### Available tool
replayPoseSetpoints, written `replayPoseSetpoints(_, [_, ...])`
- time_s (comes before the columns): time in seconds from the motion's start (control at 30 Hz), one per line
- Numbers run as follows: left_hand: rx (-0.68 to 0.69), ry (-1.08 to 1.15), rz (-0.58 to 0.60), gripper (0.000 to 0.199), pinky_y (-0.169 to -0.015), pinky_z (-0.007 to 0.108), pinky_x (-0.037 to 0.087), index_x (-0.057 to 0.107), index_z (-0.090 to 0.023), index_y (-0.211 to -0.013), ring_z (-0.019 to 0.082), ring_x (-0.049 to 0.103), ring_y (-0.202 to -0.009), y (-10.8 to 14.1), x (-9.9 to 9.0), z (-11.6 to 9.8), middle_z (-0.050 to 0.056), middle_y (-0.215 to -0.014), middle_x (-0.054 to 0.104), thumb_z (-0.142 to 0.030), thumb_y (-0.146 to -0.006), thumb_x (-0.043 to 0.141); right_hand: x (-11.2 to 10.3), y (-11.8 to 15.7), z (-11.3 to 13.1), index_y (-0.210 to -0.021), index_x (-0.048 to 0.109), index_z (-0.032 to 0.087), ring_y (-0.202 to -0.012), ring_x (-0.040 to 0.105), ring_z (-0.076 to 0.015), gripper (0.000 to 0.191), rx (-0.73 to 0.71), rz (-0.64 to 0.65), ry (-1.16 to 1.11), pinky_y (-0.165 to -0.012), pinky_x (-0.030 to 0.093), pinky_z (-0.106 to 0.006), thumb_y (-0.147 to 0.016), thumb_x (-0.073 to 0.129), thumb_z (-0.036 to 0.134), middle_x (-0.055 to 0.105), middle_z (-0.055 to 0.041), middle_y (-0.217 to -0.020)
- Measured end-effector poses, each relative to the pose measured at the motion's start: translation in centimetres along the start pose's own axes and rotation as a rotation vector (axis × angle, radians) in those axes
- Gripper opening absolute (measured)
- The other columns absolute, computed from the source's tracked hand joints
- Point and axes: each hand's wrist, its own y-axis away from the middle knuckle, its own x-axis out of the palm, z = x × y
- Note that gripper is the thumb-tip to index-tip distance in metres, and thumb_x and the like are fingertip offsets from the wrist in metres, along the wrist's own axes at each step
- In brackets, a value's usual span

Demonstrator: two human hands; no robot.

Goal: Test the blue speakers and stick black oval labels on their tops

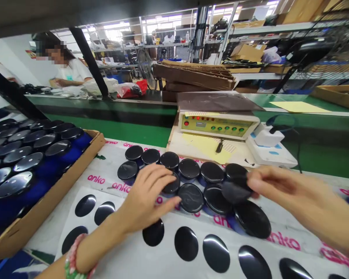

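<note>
Your left hand (147,199) hovers round a cup (172,187), and whether it grips, I can't tell; one nudge could topple neighbours. Your right hand (291,190) pinches a thin black disc (235,190) over the right-end cups: tilted contact could land it off-centre.

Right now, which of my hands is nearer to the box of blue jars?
Your left hand. It is over the black lids, right of the box. Your right hand, pinching a thin black disc, is farther off, at those lids' right end.
</note>
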Motion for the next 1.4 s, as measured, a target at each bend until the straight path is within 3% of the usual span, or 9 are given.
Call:
replayPoseSetpoints(0.13, [-0.103,-0.056,0.019,0.022,-0.1,0.046,0.041,0.059,-0.017,-0.105,0.024,0.053,-0.109,0.3,0.4,2.4,0.007,-0.106,0.065,-0.029,-0.086,0.06,3.2,-6.9,2.2,-0.066,0.063,0.02,-0.063,0.05,-0.0162,0.045,0.038,0.154,-0.125,-0.055,0.037,-0.028,-0.063,0.068,0.065,0.059,-0.001,-0.066])
replayPoseSetpoints(0.27, [-0.036,-0.064,-0.002,0.025,-0.103,0.045,0.036,0.061,-0.016,-0.105,0.023,0.056,-0.107,0.4,1.0,2.4,0.007,-0.106,0.068,-0.033,-0.088,0.059,5.9,-9.7,2.1,-0.062,0.063,0.018,-0.066,0.051,-0.0163,0.042,0.125,0.254,-0.188,-0.062,0.035,-0.029,-0.058,0.073,0.058,0.061,-0.001,-0.066])
replayPoseSetpoints(0.4, [0.099,-0.131,0.109,0.036,-0.107,0.044,0.028,0.06,-0.015,-0.116,0.025,0.054,-0.115,0.1,1.2,1.9,0.005,-0.122,0.064,-0.039,-0.091,0.053,7.1,-9.8,1.5,-0.062,0.063,0.018,-0.06,0.045,-0.0146,0.039,0.172,0.341,-0.149,-0.059,0.03,-0.029,-0.058,0.072,0.055,0.056,0.0007,-0.061])
replayPoseSetpoints(0.5, [0.127,-0.17,0.197,0.044,-0.109,0.044,0.022,0.058,-0.013,-0.122,0.026,0.051,-0.118,0.0,1.5,1.8,0.005,-0.131,0.058,-0.044,-0.092,0.048,7.1,-9.8,1.3,-0.063,0.061,0.018,-0.062,0.044,-0.0148,0.038,0.182,0.4,-0.131,-0.06,0.03,-0.028,-0.061,0.07,0.055,0.055,0.001,-0.063])
replayPoseSetpoints(0.73, [0.11,-0.166,0.217,0.049,-0.106,0.044,0.024,0.056,-0.013,-0.125,0.027,0.05,-0.117,0.0,2.0,2.0,0.005,-0.133,0.056,-0.047,-0.094,0.043,6.8,-10.0,1.2,-0.067,0.058,0.019,-0.071,0.045,-0.0169,0.041,0.155,0.493,-0.066,-0.067,0.032,-0.029,-0.067,0.067,0.059,0.053,0.0005,-0.07])
replayPoseSetpoints(1.1, [0.1,-0.145,0.232,0.047,-0.104,0.043,0.025,0.058,-0.013,-0.124,0.027,0.05,-0.118,-0.1,1.9,1.9,0.005,-0.133,0.056,-0.047,-0.094,0.043,7.3,-9.6,0.2,-0.071,0.057,0.021,-0.078,0.048,-0.0199,0.037,0.08,0.436,0.032,-0.074,0.034,-0.032,-0.076,0.059,0.058,0.057,0.0,-0.074])
replayPoseSetpoints(1.4, [0.106,-0.151,0.256,0.048,-0.103,0.044,0.025,0.057,-0.013,-0.124,0.027,0.049,-0.118,-0.3,1.9,1.9,0.005,-0.134,0.055,-0.047,-0.094,0.042,7.7,-8.9,0.8,-0.07,0.054,0.022,-0.067,0.05,-0.0173,0.03,0.049,0.332,0.176,-0.061,0.037,-0.029,-0.08,0.052,0.05,0.058,0.0009,-0.068])
